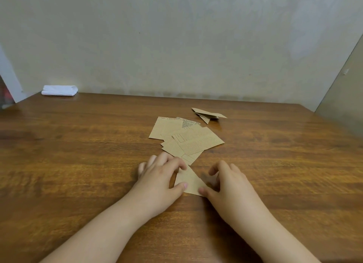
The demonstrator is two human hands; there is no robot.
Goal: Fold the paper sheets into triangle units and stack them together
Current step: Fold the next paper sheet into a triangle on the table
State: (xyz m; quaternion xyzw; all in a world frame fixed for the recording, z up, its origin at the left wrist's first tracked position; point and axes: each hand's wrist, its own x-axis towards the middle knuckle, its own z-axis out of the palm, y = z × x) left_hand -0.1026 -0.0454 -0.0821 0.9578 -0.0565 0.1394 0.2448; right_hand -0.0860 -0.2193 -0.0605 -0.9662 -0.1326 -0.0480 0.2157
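Note:
A brown paper piece folded into a triangle (189, 181) lies flat on the wooden table (78, 144) between my hands. My left hand (161, 176) presses its left edge with thumb and forefinger. My right hand (225, 184) holds down its lower right corner with the thumb, fingers curled above. Just beyond lies a loose pile of several flat brown printed sheets (186, 139). Farther back on the right sit a few folded triangle units (208, 115), stacked together.
A folded white cloth (60, 90) rests at the table's back left corner against the wall. A white board (9, 81) leans at the far left. A grey panel (343, 97) stands at the right edge.

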